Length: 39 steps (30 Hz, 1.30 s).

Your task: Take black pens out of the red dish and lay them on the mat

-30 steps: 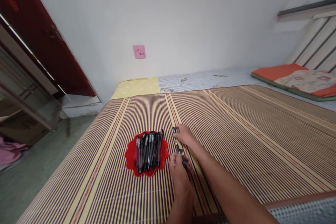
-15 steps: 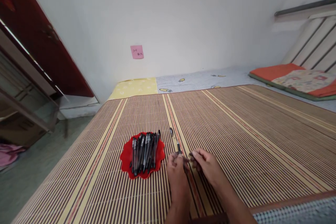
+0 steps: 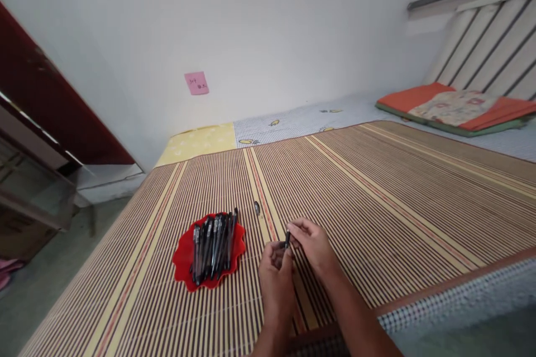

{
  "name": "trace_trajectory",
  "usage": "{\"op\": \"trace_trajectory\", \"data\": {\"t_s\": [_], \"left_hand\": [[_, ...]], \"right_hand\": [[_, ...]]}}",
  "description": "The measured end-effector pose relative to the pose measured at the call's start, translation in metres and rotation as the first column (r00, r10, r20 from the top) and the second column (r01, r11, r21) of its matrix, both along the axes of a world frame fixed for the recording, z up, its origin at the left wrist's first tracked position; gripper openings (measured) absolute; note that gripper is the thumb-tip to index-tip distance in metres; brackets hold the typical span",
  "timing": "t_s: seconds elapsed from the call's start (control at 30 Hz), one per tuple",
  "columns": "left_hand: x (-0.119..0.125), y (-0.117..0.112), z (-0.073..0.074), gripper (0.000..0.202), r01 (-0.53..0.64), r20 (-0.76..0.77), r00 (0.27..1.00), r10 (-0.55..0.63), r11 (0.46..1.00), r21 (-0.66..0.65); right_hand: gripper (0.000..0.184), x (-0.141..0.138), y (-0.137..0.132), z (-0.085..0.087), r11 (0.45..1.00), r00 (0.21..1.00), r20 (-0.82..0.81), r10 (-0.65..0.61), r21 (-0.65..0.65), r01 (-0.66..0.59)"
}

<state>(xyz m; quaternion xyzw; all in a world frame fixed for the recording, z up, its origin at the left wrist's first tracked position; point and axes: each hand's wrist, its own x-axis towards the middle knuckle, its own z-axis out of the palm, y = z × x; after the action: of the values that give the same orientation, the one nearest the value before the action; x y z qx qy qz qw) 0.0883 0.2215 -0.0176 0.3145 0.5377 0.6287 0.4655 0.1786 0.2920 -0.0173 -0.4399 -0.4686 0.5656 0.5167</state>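
Observation:
A red scalloped dish lies on the striped bamboo mat and holds several black pens. Just right of the dish my two hands meet over the mat. My left hand is curled, fingers closed around the lower part of a black pen. My right hand pinches the pen's upper end with fingertips pressed together. A small dark pen cap lies alone on the mat beyond my hands.
The mat covers a bed against a white wall bearing a pink sticky note. A folded orange and patterned cushion lies at the far right by a slatted headboard. A dark red door and the floor are left.
My right hand drew back from the far end of the pen to meet my left hand. The pen was lifted off the mat between both hands. The cap stays on the mat.

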Motion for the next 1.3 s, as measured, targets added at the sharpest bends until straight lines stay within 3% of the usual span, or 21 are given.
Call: {"op": "trace_trajectory", "data": {"t_s": [0.17, 0.47, 0.73, 1.07, 1.3], "left_hand": [[0.003, -0.004, 0.002, 0.013, -0.041, -0.222, 0.974, 0.038, 0.999, -0.007], [-0.001, -0.007, 0.004, 0.01, -0.095, -0.368, 0.926, 0.085, 0.995, -0.01], [-0.001, -0.009, 0.005, 0.013, -0.083, -0.325, 0.943, 0.075, 0.997, -0.011], [-0.004, -0.007, 0.002, 0.013, -0.121, -0.435, 0.89, 0.135, 0.991, 0.06], [-0.005, -0.008, -0.002, 0.012, -0.085, -0.484, 0.871, 0.085, 0.996, 0.021]], "right_hand": [[0.035, 0.007, -0.001, 0.007, 1.0, 1.0, 0.023, 0.008, 0.005, -0.008], [0.028, 0.008, -0.001, 0.008, 0.996, 0.996, 0.061, 0.068, 0.058, -0.071], [0.026, 0.01, -0.003, 0.009, 0.993, 0.992, 0.089, 0.085, 0.079, -0.092], [0.029, 0.009, -0.006, 0.015, 0.995, 0.994, 0.048, 0.102, 0.013, -0.103], [0.027, 0.01, -0.005, 0.013, 0.994, 0.991, 0.094, 0.097, 0.043, -0.102]]}}
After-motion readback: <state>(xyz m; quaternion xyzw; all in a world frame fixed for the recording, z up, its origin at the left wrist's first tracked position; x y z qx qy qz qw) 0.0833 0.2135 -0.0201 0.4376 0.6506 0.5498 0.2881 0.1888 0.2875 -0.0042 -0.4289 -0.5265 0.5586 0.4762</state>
